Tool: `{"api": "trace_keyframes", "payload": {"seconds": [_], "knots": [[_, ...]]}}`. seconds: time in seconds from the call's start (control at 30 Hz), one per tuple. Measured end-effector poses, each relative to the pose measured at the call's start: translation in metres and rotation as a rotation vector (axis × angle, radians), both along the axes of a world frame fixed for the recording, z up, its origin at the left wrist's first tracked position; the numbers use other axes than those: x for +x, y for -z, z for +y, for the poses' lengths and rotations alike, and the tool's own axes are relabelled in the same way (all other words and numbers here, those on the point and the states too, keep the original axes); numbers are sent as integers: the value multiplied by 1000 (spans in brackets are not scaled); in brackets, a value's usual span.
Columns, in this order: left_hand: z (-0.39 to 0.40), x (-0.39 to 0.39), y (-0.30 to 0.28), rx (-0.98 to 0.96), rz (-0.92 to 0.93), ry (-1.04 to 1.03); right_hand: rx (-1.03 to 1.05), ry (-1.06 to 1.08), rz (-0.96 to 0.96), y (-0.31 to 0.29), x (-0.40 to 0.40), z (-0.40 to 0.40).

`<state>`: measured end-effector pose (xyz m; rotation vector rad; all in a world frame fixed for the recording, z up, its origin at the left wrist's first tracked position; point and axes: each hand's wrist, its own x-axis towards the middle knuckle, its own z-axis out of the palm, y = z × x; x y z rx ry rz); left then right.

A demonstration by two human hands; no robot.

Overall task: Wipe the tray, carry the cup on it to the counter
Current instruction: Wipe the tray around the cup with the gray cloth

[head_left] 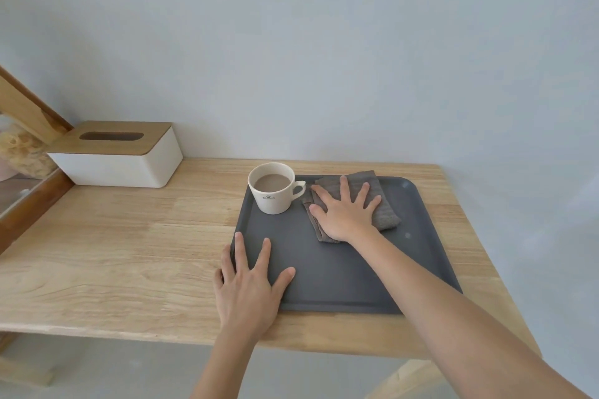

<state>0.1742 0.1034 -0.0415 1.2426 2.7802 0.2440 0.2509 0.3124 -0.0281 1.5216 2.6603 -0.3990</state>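
A dark grey tray (418,256) lies on the wooden table. In its far left corner stands a white cup (274,194) of milky brown drink, handle to the right. A folded grey cloth (384,207) lies on the tray's far middle. My right hand (345,212) presses flat on the cloth with fingers spread. My left hand (248,285) rests flat over the tray's near left corner, fingers apart, holding nothing.
A white tissue box with a wooden lid (121,154) sits at the table's far left by the wall. A wooden frame (29,113) and a shelf edge stand at the left. The table's front edge (129,332) runs near me.
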Motion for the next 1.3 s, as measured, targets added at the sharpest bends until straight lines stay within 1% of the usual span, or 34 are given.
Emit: {"api": "trace_keyframes", "payload": {"seconds": [0.17,0.27,0.43,0.53,0.63,0.73,0.8,0.87,0.93,1.0,1.07,1.17,1.23,1.3], "knots": [[2,5,-1,9,-15,-59,-16,117,6,-1,46,23],[3,7,-2,2,-12,-76,-24,45,-2,-1,55,4],[4,8,-3,-7,-1,-76,1,-129,33,3,77,-60],[3,7,-2,-20,-4,-70,11,-156,32,2,101,-74],[3,6,-2,-15,-7,-62,38,-85,17,1,104,-51],[3,5,-3,-19,-15,-55,25,25,4,0,82,-14],[3,6,-4,-21,-11,-53,19,52,-5,0,61,-1],[3,7,-5,-29,-7,-58,23,14,0,1,43,-6],[4,7,-5,-28,-1,-63,33,-97,16,1,38,-28],[4,7,-4,-7,1,-71,38,-216,51,2,51,-52],[4,6,-3,4,5,-80,49,-243,75,4,75,-66],[3,6,-2,0,11,-76,63,-120,67,5,101,-54],[4,6,-3,-8,13,-71,44,-24,50,2,97,-29],[4,4,-3,-7,13,-65,35,27,38,1,79,-7]]}}
